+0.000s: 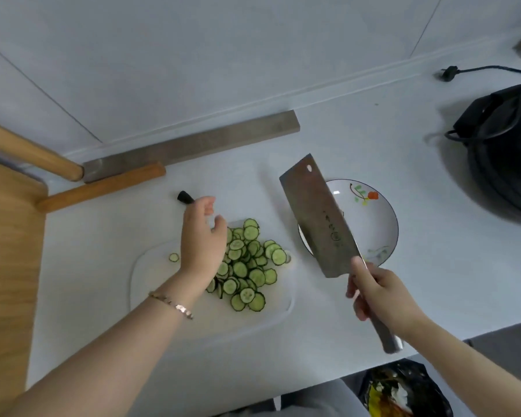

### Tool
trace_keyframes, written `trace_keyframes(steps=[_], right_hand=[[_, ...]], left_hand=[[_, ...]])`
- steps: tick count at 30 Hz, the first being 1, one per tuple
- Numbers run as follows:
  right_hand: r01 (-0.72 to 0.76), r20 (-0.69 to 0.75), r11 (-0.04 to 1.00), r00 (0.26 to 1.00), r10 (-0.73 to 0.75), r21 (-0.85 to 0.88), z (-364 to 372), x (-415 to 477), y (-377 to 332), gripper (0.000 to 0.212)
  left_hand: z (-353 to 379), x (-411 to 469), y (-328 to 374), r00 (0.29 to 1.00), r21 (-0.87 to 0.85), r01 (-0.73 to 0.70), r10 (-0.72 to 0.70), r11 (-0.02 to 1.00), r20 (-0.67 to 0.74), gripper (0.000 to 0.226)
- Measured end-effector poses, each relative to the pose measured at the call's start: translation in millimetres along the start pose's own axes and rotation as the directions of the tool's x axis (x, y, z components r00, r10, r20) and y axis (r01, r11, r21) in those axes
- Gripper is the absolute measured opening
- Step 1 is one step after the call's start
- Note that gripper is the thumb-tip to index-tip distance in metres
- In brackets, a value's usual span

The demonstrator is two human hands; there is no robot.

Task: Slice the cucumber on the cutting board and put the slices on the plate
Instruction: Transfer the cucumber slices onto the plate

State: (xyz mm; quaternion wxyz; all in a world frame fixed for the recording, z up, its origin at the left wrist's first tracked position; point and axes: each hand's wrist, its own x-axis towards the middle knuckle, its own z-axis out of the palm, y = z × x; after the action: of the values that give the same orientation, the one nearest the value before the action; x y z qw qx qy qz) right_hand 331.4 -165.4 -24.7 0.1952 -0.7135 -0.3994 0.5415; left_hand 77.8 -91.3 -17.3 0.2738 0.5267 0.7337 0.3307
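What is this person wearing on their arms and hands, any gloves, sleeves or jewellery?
No gloves and no sleeves in view: both forearms are bare to the frame's edge. The left hand has a thin rose-gold link bracelet at the wrist. The right hand and its wrist show no jewellery. No rings show, though some fingers are partly hidden.

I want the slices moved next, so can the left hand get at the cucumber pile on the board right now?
Probably yes. The left hand is open right at the cucumber slices on the cutting board, with nothing between them; the right hand holds the cleaver aside, over the plate.
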Motion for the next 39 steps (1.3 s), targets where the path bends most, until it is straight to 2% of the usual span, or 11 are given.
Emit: trace_keyframes(steps=[1, 3, 9, 14, 22, 30, 34, 39], right_hand=[[-0.038, 0.001, 0.995, 0.999, 0.038, 0.088, 12.4, -2.3, 0.7, 0.055], [-0.095, -0.011, 0.984, 0.995, 0.097, 0.152, 30.1, -5.1, 5.0, 0.058], [-0.094, -0.064, 0.996, 0.994, 0.093, -0.008, 50.2, -10.9, 31.4, 0.053], [-0.099, -0.115, 0.995, 0.989, 0.097, -0.012, 52.5, -8.1, 36.4, 0.051], [-0.124, -0.046, 0.992, 0.991, 0.125, 0.017, 59.4, -1.2, 43.1, 0.051], [-0.177, 0.009, 0.97, 0.984, 0.178, 0.169, 77.9, 4.3, 53.7, 0.052], [-0.184, 0.026, 0.967, 0.983, 0.183, 0.175, 87.2, 2.9, 56.0, 0.051], [-0.164, 0.013, 0.972, 0.986, 0.164, 0.168, 88.4, 2.9, 59.3, 0.05]], left_hand=[[-2.6, -11.3, -17.0, 0.999, 0.05, 0.031, -0.033, 0.998, 0.04, 0.035], [-2.5, -29.6, -42.6, 0.992, 0.13, 0.034, -0.05, 0.991, 0.119, 0.041], [10.2, -51.1, -68.5, 0.958, 0.278, -0.132, 0.051, 0.952, 0.282, 0.05], [21.1, -49.9, -69.5, 0.949, 0.269, -0.187, 0.103, 0.945, 0.298, 0.051], [28.2, -49.4, -77.1, 0.947, 0.248, -0.115, 0.031, 0.962, 0.319, 0.054], [47.2, -42.0, -81.7, 0.921, 0.387, -0.162, -0.002, 0.908, 0.391, 0.061], [61.5, -43.5, -82.0, 0.922, 0.47, -0.186, -0.012, 0.863, 0.386, 0.07], [67.2, -46.5, -84.5, 0.941, 0.487, -0.191, 0.018, 0.852, 0.337, 0.074]])
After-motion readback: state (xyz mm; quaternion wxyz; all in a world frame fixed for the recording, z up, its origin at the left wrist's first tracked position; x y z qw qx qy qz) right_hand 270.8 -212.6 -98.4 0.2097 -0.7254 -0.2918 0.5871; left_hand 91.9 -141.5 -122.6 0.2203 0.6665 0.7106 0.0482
